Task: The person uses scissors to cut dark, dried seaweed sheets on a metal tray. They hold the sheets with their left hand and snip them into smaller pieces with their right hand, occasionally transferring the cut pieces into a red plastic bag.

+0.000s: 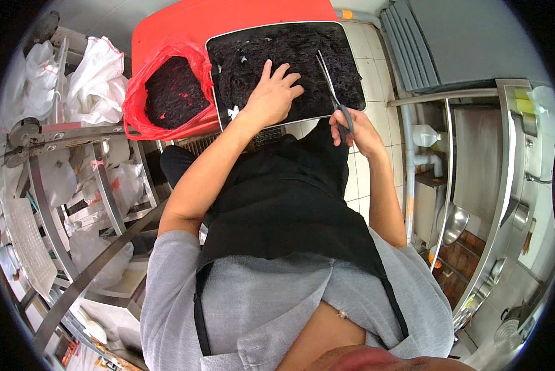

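A shallow rectangular tray with a pale rim (277, 23) lies before me, filled with a dark, fibrous material that looks like dried seaweed (305, 44). My left hand (276, 90) rests palm down on this dark layer, fingers spread, holding nothing that I can see. At the tray's near right corner, my right hand (358, 127) grips the dark handles of a pair of scissors (331, 86). Their metal blades point away from me over the dark layer and look nearly closed. Small white scraps (233, 112) show near the tray's left side.
Left of the tray, an open red plastic bag (134, 109) holds more dark material. Both rest on a red surface (166, 28). Metal shelving (106, 190) with plastic bags stands on my left. On my right are a pipe (408, 176) and a steel sink counter (481, 259).
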A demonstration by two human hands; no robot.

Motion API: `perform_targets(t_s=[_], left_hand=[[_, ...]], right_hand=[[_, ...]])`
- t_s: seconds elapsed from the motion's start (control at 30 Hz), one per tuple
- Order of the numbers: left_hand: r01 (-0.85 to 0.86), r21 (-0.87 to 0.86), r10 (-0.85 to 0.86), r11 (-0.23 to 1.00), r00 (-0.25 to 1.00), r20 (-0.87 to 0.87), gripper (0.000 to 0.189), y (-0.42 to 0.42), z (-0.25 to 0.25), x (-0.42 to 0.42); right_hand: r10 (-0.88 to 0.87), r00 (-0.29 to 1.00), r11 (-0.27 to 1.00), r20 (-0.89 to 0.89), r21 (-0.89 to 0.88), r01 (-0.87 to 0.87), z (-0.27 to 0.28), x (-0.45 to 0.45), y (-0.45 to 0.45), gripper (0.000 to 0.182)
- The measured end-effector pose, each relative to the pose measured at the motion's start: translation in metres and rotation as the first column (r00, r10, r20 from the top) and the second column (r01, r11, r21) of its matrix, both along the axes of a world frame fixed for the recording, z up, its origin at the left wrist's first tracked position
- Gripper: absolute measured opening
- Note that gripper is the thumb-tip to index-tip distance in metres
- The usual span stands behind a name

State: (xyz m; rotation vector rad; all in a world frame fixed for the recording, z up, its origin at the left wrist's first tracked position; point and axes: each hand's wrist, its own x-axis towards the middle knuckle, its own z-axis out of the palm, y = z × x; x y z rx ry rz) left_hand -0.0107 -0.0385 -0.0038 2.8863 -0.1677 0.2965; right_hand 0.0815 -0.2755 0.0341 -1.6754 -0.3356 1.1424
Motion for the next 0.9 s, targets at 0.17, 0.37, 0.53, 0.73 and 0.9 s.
perform_targets(t_s=[0.17, 0.37, 0.53, 0.73, 0.9], left_hand=[[-0.041, -0.291, 0.093, 0.956, 0.982, 0.165, 0.023, 0.019, 0.011, 0.005], [-0.106, -0.852, 0.387, 0.513, 0.914, 0.12, 0.019, 0.052, 0.031, 0.025], [-0.003, -0.992, 0.376, 0.13, 0.926, 0.046, 0.021, 0.065, 0.044, 0.037], [-0.378, -0.906, 0.255, 0.189, 0.91, -0.326, 0.021, 0.072, 0.04, 0.039], [-0.533, -0.778, 0.227, 0.331, 0.846, -0.483, 0.021, 0.06, 0.03, 0.035]], right_hand=[[-0.039, 0.999, 0.998, 0.008, 0.04, 0.038, -0.004, -0.004, -0.007, 0.037], [-0.094, 0.995, 0.995, 0.041, 0.046, 0.093, -0.005, 0.001, -0.008, 0.037], [-0.073, 0.995, 0.996, 0.07, 0.049, 0.069, -0.005, 0.001, -0.006, 0.038], [-0.037, 0.998, 0.998, 0.053, 0.047, 0.034, -0.011, -0.006, -0.005, 0.038], [-0.012, 0.999, 1.0, 0.04, 0.018, 0.011, -0.015, -0.014, -0.005, 0.038]])
